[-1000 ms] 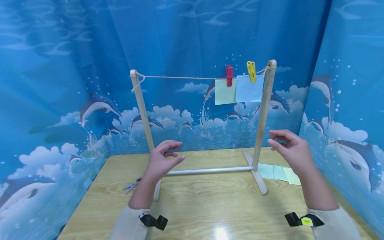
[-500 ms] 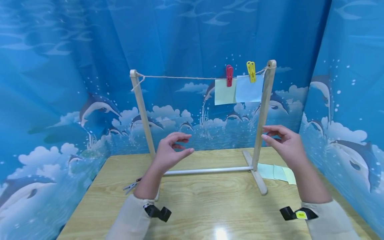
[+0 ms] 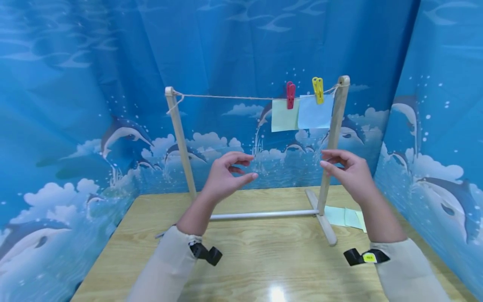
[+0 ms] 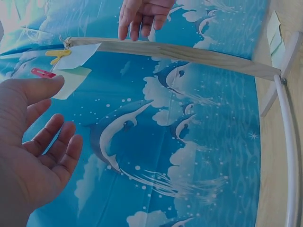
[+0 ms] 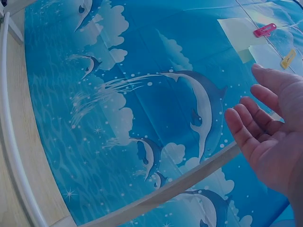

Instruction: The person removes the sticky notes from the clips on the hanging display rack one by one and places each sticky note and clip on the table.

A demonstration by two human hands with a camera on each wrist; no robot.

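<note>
My left hand (image 3: pixel 230 176) is raised in front of the wooden frame, left of its middle, fingers loosely bent and holding nothing. Level with it, my right hand (image 3: pixel 349 174) overlaps the frame's right post (image 3: pixel 333 130) in the head view, also holding nothing. Above them a string (image 3: pixel 226 97) runs between the two posts. A red clothespin (image 3: pixel 290 95) fixes a pale green paper (image 3: pixel 284 117) to it, and a yellow clothespin (image 3: pixel 318 90) fixes a light blue paper (image 3: pixel 314 114) beside the right post. Both clipped papers also show in the left wrist view.
More pale paper squares (image 3: pixel 341 216) lie on the table (image 3: pixel 256 260) behind the frame's right foot (image 3: pixel 326 228). A white bar (image 3: pixel 264 214) joins the posts low down. Part of a grey clothespin (image 3: pixel 159 235) shows past my left forearm. A blue dolphin curtain (image 3: pixel 234 50) hangs behind.
Both hands have risen and moved inward: the left to the right, the right to the left. My left forearm now covers most of the clothespins on the table. The hung papers stay put.
</note>
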